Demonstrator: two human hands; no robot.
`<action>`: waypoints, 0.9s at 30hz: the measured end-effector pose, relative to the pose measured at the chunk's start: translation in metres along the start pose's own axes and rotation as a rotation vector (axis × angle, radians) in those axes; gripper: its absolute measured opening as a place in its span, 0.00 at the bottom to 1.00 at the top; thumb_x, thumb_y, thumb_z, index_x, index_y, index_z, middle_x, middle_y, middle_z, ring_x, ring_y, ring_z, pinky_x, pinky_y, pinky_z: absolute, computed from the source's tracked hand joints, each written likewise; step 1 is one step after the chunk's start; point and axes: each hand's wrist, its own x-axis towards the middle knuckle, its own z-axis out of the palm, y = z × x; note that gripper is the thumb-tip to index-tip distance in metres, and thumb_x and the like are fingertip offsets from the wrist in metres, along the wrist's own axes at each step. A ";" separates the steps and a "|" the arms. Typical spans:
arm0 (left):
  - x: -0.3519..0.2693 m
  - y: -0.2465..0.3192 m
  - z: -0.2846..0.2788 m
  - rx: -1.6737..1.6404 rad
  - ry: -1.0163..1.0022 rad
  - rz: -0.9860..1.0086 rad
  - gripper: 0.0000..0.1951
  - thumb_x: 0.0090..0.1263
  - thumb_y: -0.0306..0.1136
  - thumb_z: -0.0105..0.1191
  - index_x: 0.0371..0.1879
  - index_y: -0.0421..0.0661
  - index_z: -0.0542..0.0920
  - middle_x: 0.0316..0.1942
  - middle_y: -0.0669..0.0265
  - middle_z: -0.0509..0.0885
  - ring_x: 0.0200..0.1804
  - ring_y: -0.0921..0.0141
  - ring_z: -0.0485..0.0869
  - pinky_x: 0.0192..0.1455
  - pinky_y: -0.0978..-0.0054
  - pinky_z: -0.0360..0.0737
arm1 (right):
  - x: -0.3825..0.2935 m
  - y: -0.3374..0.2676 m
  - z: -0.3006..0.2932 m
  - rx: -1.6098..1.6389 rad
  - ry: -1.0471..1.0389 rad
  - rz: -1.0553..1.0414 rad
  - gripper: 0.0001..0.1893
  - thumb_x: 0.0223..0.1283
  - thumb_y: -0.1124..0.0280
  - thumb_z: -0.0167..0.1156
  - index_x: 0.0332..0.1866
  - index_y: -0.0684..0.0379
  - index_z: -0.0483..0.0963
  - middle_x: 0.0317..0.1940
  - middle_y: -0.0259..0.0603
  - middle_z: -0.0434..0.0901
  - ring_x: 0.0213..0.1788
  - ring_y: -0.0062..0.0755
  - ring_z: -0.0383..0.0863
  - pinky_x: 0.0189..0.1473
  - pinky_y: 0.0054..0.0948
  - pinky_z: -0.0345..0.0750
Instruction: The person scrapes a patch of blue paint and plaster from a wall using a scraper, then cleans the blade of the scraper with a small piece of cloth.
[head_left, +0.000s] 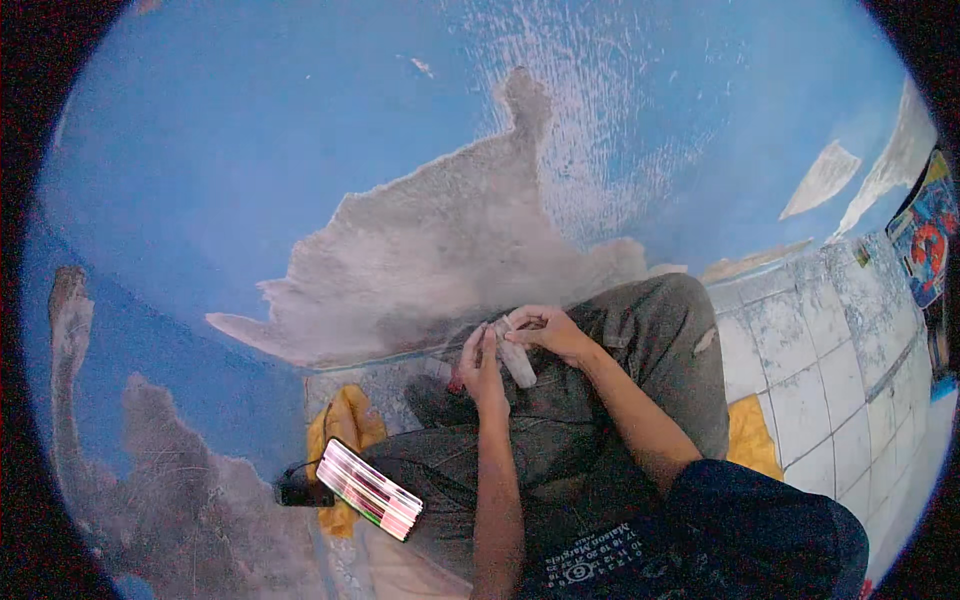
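Note:
My left hand (484, 367) and my right hand (546, 334) meet above my crossed legs, fingertips pinched close together. Between them is a pale, thin strip (519, 364), perhaps paper or plastic; its lower end hangs down over my dark trousers. The right thumb and fingers grip its upper part, and the left fingertips pinch at its top edge. What exactly lies between the fingertips is too small to make out. Beside the left hand shows a small red thing (454, 381), partly hidden by that hand.
A lit phone (370, 489) rests by my left thigh, near a black box-shaped device (304, 491) with a cable. Yellow cloth (754, 439) lies under me on white floor tiles (806, 397). The blue wall (225, 172), its paint peeling, rises close ahead. A colourful printed object (926, 232) stands far right.

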 end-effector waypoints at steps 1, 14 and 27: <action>0.001 -0.001 0.000 -0.020 -0.016 -0.013 0.18 0.61 0.38 0.53 0.46 0.39 0.73 0.44 0.63 0.76 0.46 0.72 0.73 0.47 0.77 0.70 | 0.000 0.000 0.000 0.033 0.015 0.044 0.11 0.48 0.75 0.62 0.39 0.62 0.74 0.32 0.32 0.76 0.33 0.19 0.74 0.33 0.18 0.71; 0.003 -0.004 -0.007 0.068 -0.073 0.034 0.20 0.61 0.33 0.53 0.50 0.34 0.70 0.45 0.58 0.76 0.46 0.72 0.75 0.46 0.78 0.73 | 0.003 -0.002 0.005 0.079 0.021 -0.012 0.11 0.50 0.76 0.60 0.40 0.63 0.73 0.32 0.33 0.77 0.32 0.19 0.75 0.32 0.18 0.73; 0.002 -0.006 -0.012 0.045 -0.111 -0.111 0.23 0.59 0.36 0.55 0.50 0.36 0.69 0.48 0.58 0.72 0.49 0.66 0.72 0.49 0.71 0.71 | 0.004 0.006 -0.003 0.006 0.054 -0.055 0.12 0.47 0.77 0.60 0.40 0.62 0.75 0.30 0.36 0.78 0.32 0.19 0.75 0.34 0.20 0.74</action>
